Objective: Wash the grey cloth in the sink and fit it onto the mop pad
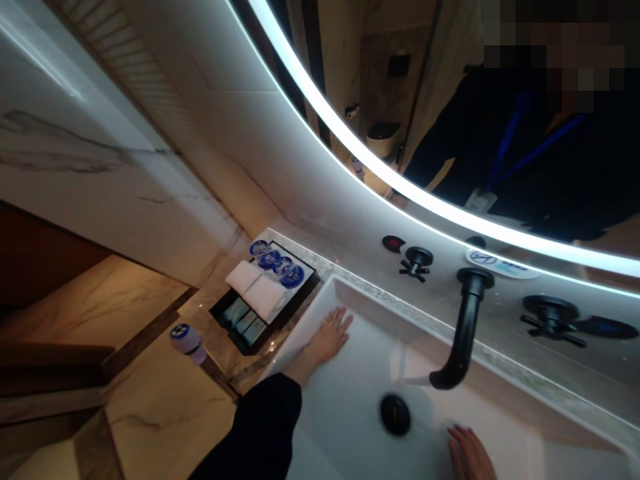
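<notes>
My left hand [331, 335] lies flat, fingers spread, on the inner left wall of a white rectangular sink [360, 300], with nothing in it. My right hand [467, 455] rests open on the basin floor at the bottom edge of view, just right of the black drain [395, 414]. A black wall-mounted spout [463, 330] curves down over the basin between the two hands. Black cross-shaped tap handles sit on the wall to its left [416, 260] and right [551, 318].
A black tray [226, 308] left of the sink holds folded white towels [257, 288], bottles with blue caps [278, 262] and small packets. Another bottle [187, 342] stands on the marble counter. A lit curved mirror [450, 120] above reflects a person in dark clothing.
</notes>
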`<move>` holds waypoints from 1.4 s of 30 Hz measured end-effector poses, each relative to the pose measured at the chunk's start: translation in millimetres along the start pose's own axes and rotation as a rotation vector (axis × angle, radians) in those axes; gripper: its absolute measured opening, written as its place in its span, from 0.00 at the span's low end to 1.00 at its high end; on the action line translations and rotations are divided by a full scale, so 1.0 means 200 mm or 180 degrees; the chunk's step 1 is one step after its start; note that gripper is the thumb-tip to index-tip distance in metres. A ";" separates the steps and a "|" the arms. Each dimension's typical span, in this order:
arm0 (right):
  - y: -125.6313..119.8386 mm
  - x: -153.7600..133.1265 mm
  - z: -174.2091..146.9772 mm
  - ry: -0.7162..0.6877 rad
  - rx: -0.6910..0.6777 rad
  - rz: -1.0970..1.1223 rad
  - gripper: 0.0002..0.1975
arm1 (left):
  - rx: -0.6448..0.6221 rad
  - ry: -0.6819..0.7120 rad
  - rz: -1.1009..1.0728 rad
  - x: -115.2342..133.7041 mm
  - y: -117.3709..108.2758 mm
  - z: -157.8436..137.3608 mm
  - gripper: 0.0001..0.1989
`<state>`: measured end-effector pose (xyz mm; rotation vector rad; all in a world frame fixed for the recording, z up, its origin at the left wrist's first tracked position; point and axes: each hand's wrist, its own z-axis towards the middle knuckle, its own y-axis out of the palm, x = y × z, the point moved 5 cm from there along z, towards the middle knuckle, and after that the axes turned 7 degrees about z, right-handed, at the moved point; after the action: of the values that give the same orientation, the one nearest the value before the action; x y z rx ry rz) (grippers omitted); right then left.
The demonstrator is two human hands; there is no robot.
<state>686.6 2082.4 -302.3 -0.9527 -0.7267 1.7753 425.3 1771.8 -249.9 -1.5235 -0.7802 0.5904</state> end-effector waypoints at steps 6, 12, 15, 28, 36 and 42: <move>0.02 -0.03 0.12 0.0314 -0.0324 -0.0032 0.27 | -0.0887 -0.0932 -0.0297 0.10 0.02 -0.40 0.34; -0.02 0.02 0.14 0.0501 -0.0601 -0.0443 0.32 | -0.2645 -0.0846 -0.1080 0.31 -0.09 -0.89 0.42; 0.04 -0.02 0.15 0.0781 -0.0735 -0.0465 0.35 | -0.2515 -0.0665 -0.1718 0.26 -0.17 -0.88 0.29; 0.69 -1.09 0.91 0.0600 -0.1776 0.1129 0.29 | 0.0171 -0.1953 -0.3322 -0.01 -0.46 -0.56 0.21; 0.21 -1.08 0.40 -0.1104 -0.2537 0.2007 0.27 | -0.0083 -0.1715 -0.3198 0.10 -0.39 -0.52 0.20; -0.25 -0.30 0.27 -0.1308 -0.2779 0.1446 0.26 | -0.0438 -0.1278 -0.3242 0.24 -0.21 -0.42 0.20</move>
<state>677.6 2041.4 -216.9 -1.4069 -1.7479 2.0991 513.0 1754.7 -196.5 -0.9290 -1.7655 0.0565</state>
